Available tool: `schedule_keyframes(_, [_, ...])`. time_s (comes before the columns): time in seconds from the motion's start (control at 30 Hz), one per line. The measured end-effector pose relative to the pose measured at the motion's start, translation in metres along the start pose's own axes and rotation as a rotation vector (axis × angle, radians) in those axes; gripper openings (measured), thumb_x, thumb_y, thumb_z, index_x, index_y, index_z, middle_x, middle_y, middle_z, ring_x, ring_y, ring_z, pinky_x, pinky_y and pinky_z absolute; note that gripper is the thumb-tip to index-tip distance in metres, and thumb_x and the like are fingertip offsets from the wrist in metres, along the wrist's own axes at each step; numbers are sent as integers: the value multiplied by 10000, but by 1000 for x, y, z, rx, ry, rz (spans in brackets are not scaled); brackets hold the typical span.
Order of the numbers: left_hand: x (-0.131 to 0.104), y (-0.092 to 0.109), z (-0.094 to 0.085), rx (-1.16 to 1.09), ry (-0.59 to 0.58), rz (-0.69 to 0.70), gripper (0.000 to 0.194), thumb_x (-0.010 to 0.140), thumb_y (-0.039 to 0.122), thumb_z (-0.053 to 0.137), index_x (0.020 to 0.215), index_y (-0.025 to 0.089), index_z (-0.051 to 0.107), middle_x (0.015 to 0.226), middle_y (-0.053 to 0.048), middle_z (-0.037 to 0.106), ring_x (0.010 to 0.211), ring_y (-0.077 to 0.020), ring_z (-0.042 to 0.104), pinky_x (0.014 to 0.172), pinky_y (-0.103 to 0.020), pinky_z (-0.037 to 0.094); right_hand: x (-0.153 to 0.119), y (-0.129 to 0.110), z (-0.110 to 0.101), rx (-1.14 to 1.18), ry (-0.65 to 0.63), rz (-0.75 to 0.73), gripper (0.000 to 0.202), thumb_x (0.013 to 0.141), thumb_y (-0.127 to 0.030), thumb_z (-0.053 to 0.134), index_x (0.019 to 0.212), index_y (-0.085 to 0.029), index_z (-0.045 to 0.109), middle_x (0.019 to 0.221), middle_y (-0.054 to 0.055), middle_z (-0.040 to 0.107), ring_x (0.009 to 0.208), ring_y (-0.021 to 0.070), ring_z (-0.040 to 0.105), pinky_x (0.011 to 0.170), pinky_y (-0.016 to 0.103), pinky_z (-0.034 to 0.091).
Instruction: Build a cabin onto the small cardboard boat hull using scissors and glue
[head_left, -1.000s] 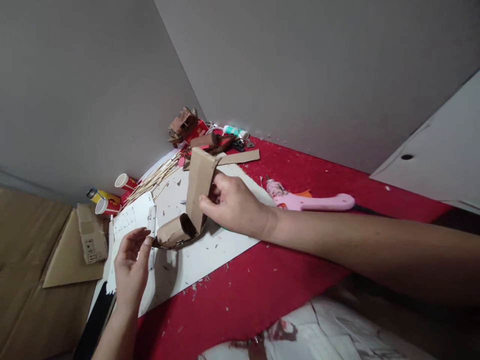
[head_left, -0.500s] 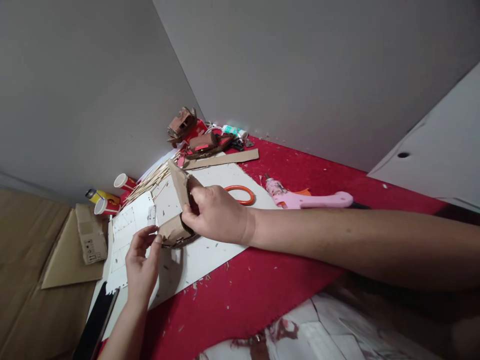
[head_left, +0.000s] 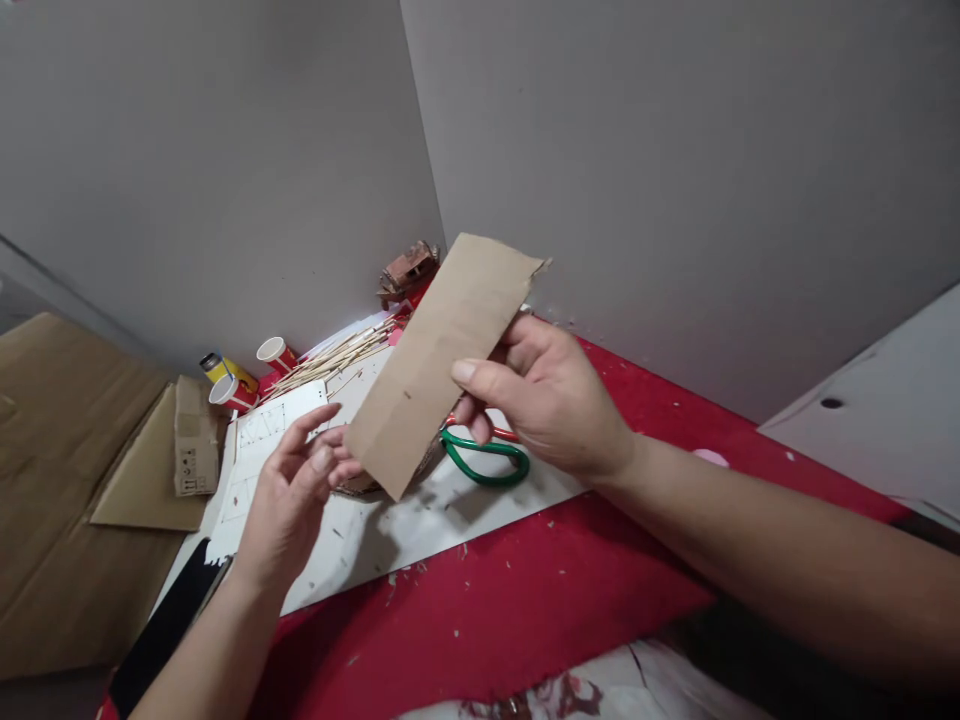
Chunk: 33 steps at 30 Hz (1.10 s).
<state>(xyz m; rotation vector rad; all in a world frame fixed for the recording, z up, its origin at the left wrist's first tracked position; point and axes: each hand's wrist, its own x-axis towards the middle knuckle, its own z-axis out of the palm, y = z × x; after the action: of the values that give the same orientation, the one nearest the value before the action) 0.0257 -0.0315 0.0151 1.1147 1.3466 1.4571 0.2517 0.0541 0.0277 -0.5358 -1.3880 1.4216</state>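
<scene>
A flat brown cardboard strip [head_left: 442, 350] slants up in front of me, with one ragged end at the upper right. My right hand [head_left: 559, 395] pinches its right edge between thumb and fingers. By the strip's lower left end is my left hand [head_left: 300, 490], fingers apart and curled a little; whether its fingertips touch the strip I cannot tell. Below the strip, a darker-edged cardboard piece [head_left: 360, 488] rests on the white board [head_left: 330, 570], mostly hidden. Scissors with a green handle [head_left: 487, 470] lie under my right hand, their blades out of sight.
Thin wooden sticks [head_left: 337, 358] lie at the back left near red paper cups [head_left: 276, 354] and a yellow can [head_left: 225, 368]. A drawn sheet [head_left: 262, 430] lies beside a small box [head_left: 196, 440]. A brown model [head_left: 409, 272] stands in the corner. Scraps litter the red cloth [head_left: 480, 590].
The right hand has gone from a cardboard piece low over the board to a long flat strip held higher. The left hand remains at the left. The green scissor handle has come into view.
</scene>
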Motion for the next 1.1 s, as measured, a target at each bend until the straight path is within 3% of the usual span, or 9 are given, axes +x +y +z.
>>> schedule_keyframes(0.1, [-6, 4, 21, -103, -109, -118, 533, 704, 425, 878, 1168, 220, 714, 936, -61, 748, 701, -170, 690, 618, -260, 590, 0, 7, 5, 59, -140, 51, 327, 820, -485, 686, 921, -213, 536, 614, -37, 643, 451, 116, 582, 432, 237, 482])
schedule_keyframes(0.17, [-7, 5, 26, -129, -101, -137, 464, 715, 385, 869, 1122, 218, 722, 921, -60, 751, 687, -186, 701, 579, -266, 592, 1, 11, 0, -70, -274, 60, 360, 892, -527, 606, 978, -179, 569, 697, 5, 685, 545, 133, 638, 508, 250, 524])
schedule_keyframes(0.3, [2, 10, 18, -181, 124, -33, 392, 676, 300, 882, 1031, 261, 719, 974, -4, 754, 677, -148, 706, 547, -211, 579, -2, 18, -22, -1105, -505, 38, 285, 1000, -365, 496, 1102, -145, 646, 985, 105, 734, 889, 211, 700, 768, 325, 553])
schedule_keyframes(0.4, [14, 15, 10, -189, 222, 22, 328, 677, 299, 860, 964, 274, 705, 1036, 15, 754, 723, -142, 716, 599, -211, 592, -5, 32, -33, -1483, -557, 141, 193, 862, -208, 657, 995, -78, 709, 1003, 222, 733, 951, 352, 697, 787, 433, 540])
schedule_keyframes(0.57, [31, 21, 17, -246, 201, 79, 317, 659, 285, 843, 940, 240, 703, 995, 0, 750, 768, -149, 700, 629, -222, 584, 7, 56, -26, -1653, -650, 238, 211, 823, -47, 613, 999, -79, 724, 954, 207, 751, 883, 304, 727, 740, 373, 533])
schedule_keyframes(0.77, [36, 22, 21, -395, 133, 96, 411, 597, 266, 888, 975, 213, 736, 936, -18, 762, 719, -146, 688, 589, -218, 565, 31, 51, -23, -1823, -719, 291, 248, 905, -300, 715, 1081, -129, 677, 975, 61, 727, 871, 198, 697, 798, 380, 570])
schedule_keyframes(0.83, [38, 20, 18, -425, 114, 91, 404, 597, 257, 893, 969, 199, 744, 924, -26, 768, 732, -147, 690, 596, -213, 557, 35, 46, -29, -1864, -691, 286, 243, 897, -329, 700, 1025, -123, 692, 948, 84, 733, 864, 221, 703, 793, 395, 561])
schedule_keyframes(0.97, [42, 16, 11, -480, 122, 80, 396, 589, 276, 908, 939, 175, 752, 888, -34, 770, 695, -143, 674, 572, -223, 541, 35, 36, -52, -1870, -614, 248, 170, 788, -238, 664, 894, -117, 719, 929, 190, 759, 859, 323, 730, 721, 378, 511])
schedule_keyframes(1.1, [43, 18, 9, -551, 121, 96, 391, 581, 296, 926, 910, 159, 764, 857, -44, 772, 665, -134, 659, 540, -214, 527, 23, 25, -72, -1782, -527, 158, 323, 898, -216, 490, 1159, -125, 655, 1015, 176, 763, 883, 294, 735, 727, 340, 513])
